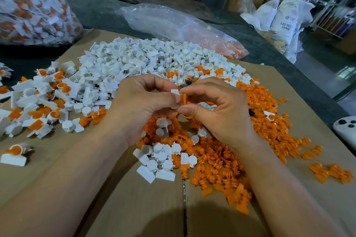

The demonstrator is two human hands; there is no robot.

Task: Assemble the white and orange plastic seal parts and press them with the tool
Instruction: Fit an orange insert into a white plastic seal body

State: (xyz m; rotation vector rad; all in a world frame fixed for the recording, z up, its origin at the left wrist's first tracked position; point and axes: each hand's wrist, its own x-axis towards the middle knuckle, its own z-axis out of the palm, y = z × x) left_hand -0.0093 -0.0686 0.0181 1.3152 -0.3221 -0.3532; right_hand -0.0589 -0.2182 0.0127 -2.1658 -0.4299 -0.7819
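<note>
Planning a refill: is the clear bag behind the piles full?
Mostly empty: the clear bag lies collapsed, with orange parts only at its right end.

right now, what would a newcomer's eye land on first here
Dead centre, the left hand and right hand meet, pinching a white part and an orange part together. Behind them a heap of white parts spreads over the cardboard, and a carpet of orange parts runs down the right side. At far left stands a clear bag stuffed with white-and-orange seals.
</note>
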